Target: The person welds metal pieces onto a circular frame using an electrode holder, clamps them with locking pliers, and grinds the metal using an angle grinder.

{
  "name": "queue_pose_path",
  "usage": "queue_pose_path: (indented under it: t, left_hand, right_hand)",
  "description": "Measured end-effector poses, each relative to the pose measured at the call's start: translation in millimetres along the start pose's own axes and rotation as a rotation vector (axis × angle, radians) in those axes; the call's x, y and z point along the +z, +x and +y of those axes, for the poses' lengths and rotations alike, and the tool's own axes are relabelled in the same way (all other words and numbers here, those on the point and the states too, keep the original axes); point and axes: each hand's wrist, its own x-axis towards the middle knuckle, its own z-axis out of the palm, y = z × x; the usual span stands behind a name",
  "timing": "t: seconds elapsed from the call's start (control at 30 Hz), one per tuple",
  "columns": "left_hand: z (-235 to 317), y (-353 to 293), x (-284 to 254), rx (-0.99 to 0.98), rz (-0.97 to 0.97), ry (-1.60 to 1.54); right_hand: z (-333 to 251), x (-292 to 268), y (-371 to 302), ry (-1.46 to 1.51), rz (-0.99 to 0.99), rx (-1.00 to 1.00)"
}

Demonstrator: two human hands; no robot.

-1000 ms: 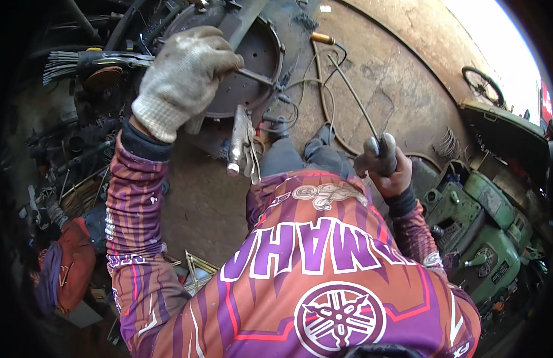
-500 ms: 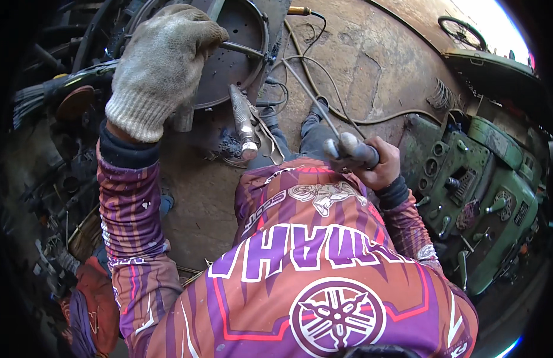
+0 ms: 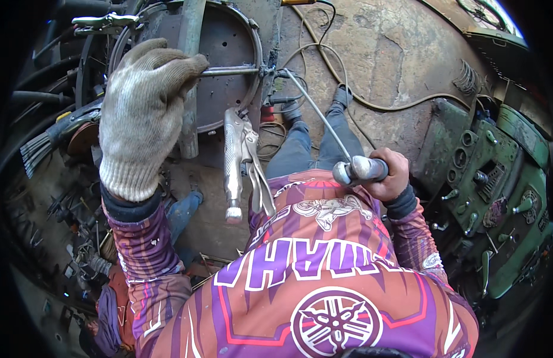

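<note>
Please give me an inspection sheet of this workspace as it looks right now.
Surface: rusty, stained metal floor.
Job's things: round steel frame with a thin rod across it; locking pliers clamped at its lower edge; electrode holder with a long thin rod pointing at the frame.
Clutter: wire brush and small scrap at the left.
Hands: gloved left hand raised over a steel bar; bare right hand grips the electrode holder.
Cables: leads loop across the floor.
Surroundings: green machine at the right.
</note>
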Motion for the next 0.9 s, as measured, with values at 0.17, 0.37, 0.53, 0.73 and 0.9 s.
queue_pose_path:
  t: [0.17,0.37,0.53,0.73,0.9]
  left_hand:
    - [1,1,0,-0.042,-0.02,0.007]
    - [4,-1,0,-0.052,-0.002,-0.003]
    - [3,-2,-1,-0.011,0.029,-0.006]
    - [6,-5,-1,-0.026,0.048,-0.034]
    - [7,-7,1,-0.018,0.072,-0.028]
  right_hand:
    - [1,3,13,0.026,-0.026,-0.03]
    - [-7,4,9,-0.013,-0.051,-0.063]
    - [-21,7,6,-0.055,-0.015,-0.051]
    - [-34,11,2,-0.088,0.002,-0.024]
    - [-41,12,-1,-0.14,0.008,-0.021]
